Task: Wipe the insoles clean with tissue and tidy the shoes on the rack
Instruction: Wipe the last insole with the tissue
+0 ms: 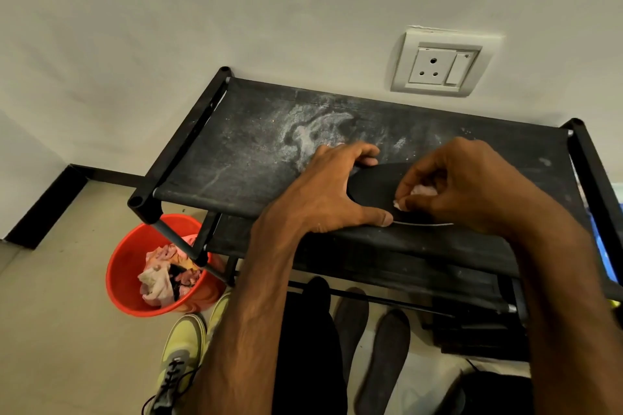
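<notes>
A black insole (374, 187) lies on the dusty top shelf of the black shoe rack (256, 145). My left hand (333, 192) grips its left end, fingers over the far edge and thumb at the near edge. My right hand (462, 182) pinches a small wad of pale tissue (421, 192) against the insole's surface. Two more grey insoles (350, 317) (384, 354) lie on the floor below the rack. A yellow-green sneaker (182, 354) with dark laces stands on the floor at lower left, a second one (219, 310) partly hidden behind my left forearm.
A red bucket (124, 266) holding crumpled cloths and tissue sits on the floor at the rack's left front leg. A wall socket (441, 64) is above the rack. The wall runs right behind the rack. A blue object (603, 242) shows at the right edge.
</notes>
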`<act>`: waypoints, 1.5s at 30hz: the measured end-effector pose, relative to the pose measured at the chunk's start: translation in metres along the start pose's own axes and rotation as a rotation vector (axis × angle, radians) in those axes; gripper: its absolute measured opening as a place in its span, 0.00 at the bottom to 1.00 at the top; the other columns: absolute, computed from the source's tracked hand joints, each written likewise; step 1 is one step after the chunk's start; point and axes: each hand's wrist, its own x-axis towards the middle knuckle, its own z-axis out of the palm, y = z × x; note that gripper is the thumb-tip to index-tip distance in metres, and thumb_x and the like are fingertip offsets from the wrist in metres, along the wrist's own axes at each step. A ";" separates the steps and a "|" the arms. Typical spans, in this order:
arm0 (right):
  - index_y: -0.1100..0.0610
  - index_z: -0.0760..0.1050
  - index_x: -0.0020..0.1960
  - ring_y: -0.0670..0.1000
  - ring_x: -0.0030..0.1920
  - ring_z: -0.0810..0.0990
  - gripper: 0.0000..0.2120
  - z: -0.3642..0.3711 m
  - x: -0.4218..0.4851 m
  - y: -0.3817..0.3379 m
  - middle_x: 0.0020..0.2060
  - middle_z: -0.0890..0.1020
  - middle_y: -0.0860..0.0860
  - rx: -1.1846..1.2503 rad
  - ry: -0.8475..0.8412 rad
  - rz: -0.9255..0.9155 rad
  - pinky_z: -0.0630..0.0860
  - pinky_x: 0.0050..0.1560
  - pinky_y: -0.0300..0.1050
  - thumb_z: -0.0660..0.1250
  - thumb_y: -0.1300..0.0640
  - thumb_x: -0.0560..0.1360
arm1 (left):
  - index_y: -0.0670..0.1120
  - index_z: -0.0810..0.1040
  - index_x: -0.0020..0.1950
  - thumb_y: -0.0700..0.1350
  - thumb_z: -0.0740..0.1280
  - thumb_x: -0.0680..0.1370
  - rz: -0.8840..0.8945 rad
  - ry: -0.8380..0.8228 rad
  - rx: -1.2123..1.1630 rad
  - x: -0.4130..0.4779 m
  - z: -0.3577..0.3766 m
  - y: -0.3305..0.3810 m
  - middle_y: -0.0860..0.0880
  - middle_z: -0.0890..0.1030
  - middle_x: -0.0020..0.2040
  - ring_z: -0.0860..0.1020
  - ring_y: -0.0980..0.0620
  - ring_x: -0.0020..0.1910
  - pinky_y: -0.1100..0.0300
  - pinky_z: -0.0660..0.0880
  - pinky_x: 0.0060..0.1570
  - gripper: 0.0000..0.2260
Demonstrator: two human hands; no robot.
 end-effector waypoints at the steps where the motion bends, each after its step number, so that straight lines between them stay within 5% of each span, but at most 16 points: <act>1: 0.42 0.84 0.41 0.42 0.43 0.80 0.06 0.004 0.003 0.000 0.41 0.83 0.40 -0.012 0.067 0.010 0.81 0.46 0.46 0.78 0.52 0.71 | 0.52 0.68 0.75 0.58 0.82 0.64 0.001 -0.005 0.006 0.000 -0.001 0.001 0.59 0.75 0.64 0.70 0.54 0.66 0.49 0.72 0.66 0.43; 8: 0.43 0.85 0.48 0.49 0.44 0.81 0.03 0.030 0.022 0.001 0.42 0.82 0.45 0.004 0.431 0.072 0.83 0.47 0.55 0.75 0.48 0.74 | 0.53 0.67 0.76 0.57 0.81 0.67 0.000 -0.033 0.017 -0.003 -0.002 0.005 0.58 0.74 0.65 0.67 0.55 0.65 0.49 0.71 0.67 0.41; 10: 0.43 0.85 0.49 0.48 0.45 0.81 0.04 0.027 0.023 0.005 0.42 0.82 0.44 0.016 0.348 0.058 0.83 0.48 0.54 0.74 0.50 0.76 | 0.53 0.67 0.76 0.57 0.81 0.67 -0.005 -0.030 0.011 -0.003 -0.002 0.005 0.58 0.74 0.65 0.67 0.55 0.66 0.49 0.71 0.67 0.41; 15: 0.44 0.86 0.43 0.44 0.42 0.80 0.06 0.006 0.009 0.007 0.39 0.84 0.43 0.073 0.032 -0.044 0.75 0.39 0.36 0.75 0.55 0.74 | 0.53 0.68 0.75 0.56 0.82 0.65 -0.009 -0.009 0.008 -0.003 -0.002 0.006 0.58 0.75 0.64 0.68 0.55 0.66 0.50 0.70 0.67 0.42; 23: 0.39 0.85 0.40 0.43 0.47 0.81 0.05 -0.011 -0.013 0.005 0.42 0.85 0.37 -0.007 -0.227 -0.090 0.82 0.51 0.51 0.77 0.50 0.70 | 0.53 0.67 0.75 0.56 0.81 0.66 -0.023 -0.013 0.014 -0.005 -0.004 0.010 0.58 0.75 0.65 0.67 0.55 0.65 0.49 0.70 0.67 0.41; 30: 0.40 0.84 0.44 0.44 0.42 0.82 0.07 -0.016 -0.014 0.012 0.40 0.85 0.43 0.128 0.322 -0.056 0.83 0.45 0.53 0.73 0.42 0.67 | 0.54 0.68 0.75 0.55 0.81 0.67 0.001 0.006 0.061 -0.005 -0.006 0.013 0.58 0.74 0.66 0.66 0.55 0.66 0.51 0.69 0.68 0.40; 34: 0.42 0.85 0.50 0.41 0.42 0.81 0.08 -0.006 -0.003 0.017 0.42 0.84 0.41 0.142 0.429 -0.034 0.78 0.40 0.40 0.75 0.43 0.71 | 0.55 0.66 0.76 0.56 0.80 0.67 0.001 0.026 0.139 -0.004 -0.011 0.010 0.58 0.72 0.67 0.64 0.54 0.68 0.57 0.66 0.66 0.41; 40: 0.43 0.84 0.56 0.42 0.45 0.83 0.11 0.005 0.008 0.018 0.47 0.84 0.40 0.291 0.490 -0.037 0.82 0.47 0.43 0.75 0.49 0.74 | 0.56 0.62 0.77 0.65 0.78 0.66 -0.023 0.014 0.186 0.001 0.003 0.019 0.55 0.67 0.71 0.61 0.52 0.69 0.53 0.65 0.69 0.45; 45: 0.45 0.84 0.55 0.39 0.45 0.82 0.11 0.015 0.018 0.016 0.48 0.84 0.40 0.289 0.465 -0.067 0.78 0.45 0.31 0.75 0.56 0.75 | 0.53 0.57 0.80 0.65 0.79 0.63 -0.037 0.045 0.117 0.003 0.007 0.018 0.59 0.71 0.69 0.63 0.53 0.69 0.50 0.65 0.71 0.52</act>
